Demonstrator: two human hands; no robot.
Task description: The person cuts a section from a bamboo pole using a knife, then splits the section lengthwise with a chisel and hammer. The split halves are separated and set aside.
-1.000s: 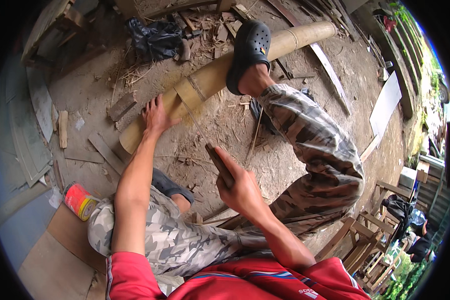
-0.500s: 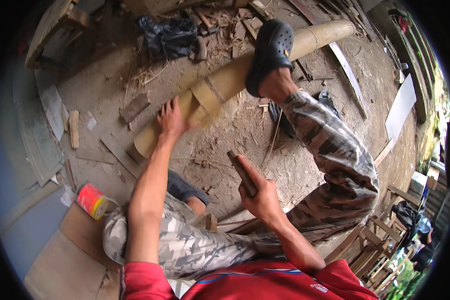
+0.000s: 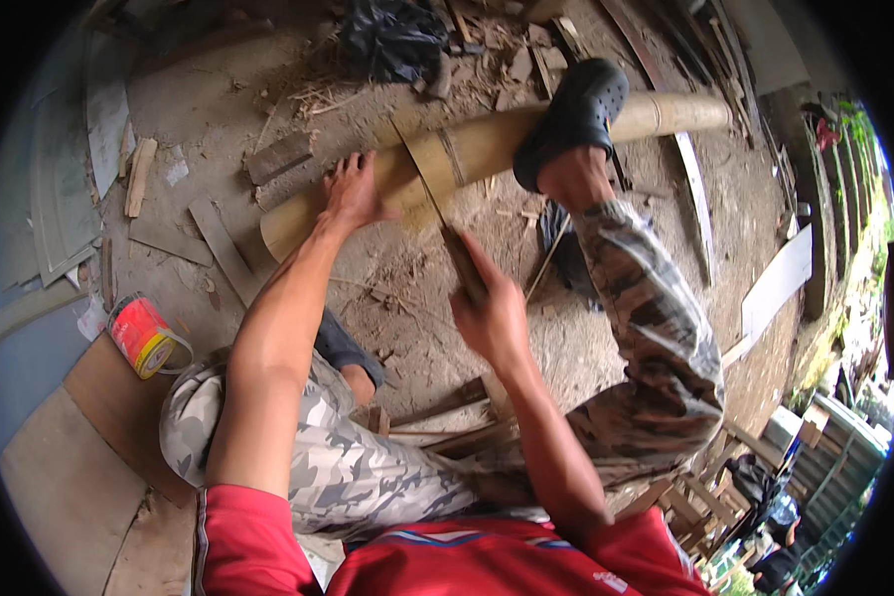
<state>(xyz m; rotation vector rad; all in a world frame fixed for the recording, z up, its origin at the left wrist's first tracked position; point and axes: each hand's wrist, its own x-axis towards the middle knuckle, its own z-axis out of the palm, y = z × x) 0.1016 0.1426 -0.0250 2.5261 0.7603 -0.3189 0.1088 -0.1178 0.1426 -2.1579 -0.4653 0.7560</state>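
A thick yellowish bamboo pole point(image 3: 487, 154) lies slantwise on the ground ahead of me. My left hand point(image 3: 353, 194) grips it near its left end, with the fingers curved over the top and the thumb spread toward the blade. In my right hand point(image 3: 492, 313) is the dark handle of a handsaw point(image 3: 430, 189). Its narrow blade crosses the bamboo just left of a node ring, and the tip sticks out past the far side. My right foot, in a black clog point(image 3: 576, 114), presses on the pole right of the blade. The cut's depth is hidden.
A red paint can point(image 3: 141, 336) stands at the left beside brown boards point(image 3: 79, 427). Beyond the pole are a black plastic bag point(image 3: 392, 40) and wood scraps. A pale strip point(image 3: 695, 204) and a white sheet point(image 3: 777, 283) lie at the right, with stacked timber below.
My right hand has pushed the saw forward, so more blade now reaches over and past the bamboo. The left hand keeps its place on the pole. The whole view has shifted somewhat.
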